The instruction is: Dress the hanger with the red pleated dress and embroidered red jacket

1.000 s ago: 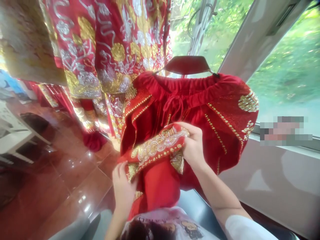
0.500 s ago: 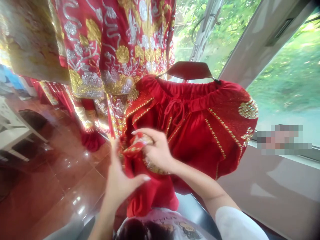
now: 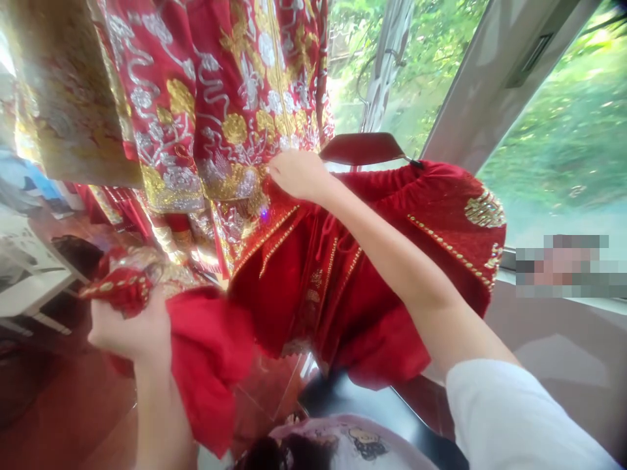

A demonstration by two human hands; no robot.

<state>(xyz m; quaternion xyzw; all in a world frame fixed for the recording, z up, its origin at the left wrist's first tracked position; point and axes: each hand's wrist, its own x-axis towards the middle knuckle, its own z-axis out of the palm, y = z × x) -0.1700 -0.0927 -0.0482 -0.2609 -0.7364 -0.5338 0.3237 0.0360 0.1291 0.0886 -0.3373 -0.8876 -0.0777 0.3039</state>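
Note:
A red skirt with gold beaded trim point(image 3: 386, 261) hangs from a dark red hanger point(image 3: 361, 147) in front of a window. My left hand point(image 3: 131, 326) is closed on the skirt's embroidered hem, held out to the left. My right hand point(image 3: 294, 173) reaches up to the skirt's waistband at its left end, fingers curled on the fabric beside the hanger. A red jacket with gold and silver embroidery point(image 3: 220, 98) hangs just left of the skirt, touching it.
A window point(image 3: 563, 130) with a grey frame point(image 3: 490, 78) fills the right side, greenery outside. A white ledge and wall point(image 3: 548, 333) run below it. Glossy brown floor tiles point(image 3: 59, 391) lie at the left, with a white table point(image 3: 24, 287) beyond. More red garments hang behind.
My left hand has pulled the hem out to the left. My right hand let go of the hem and rose to the waistband near the hanger.

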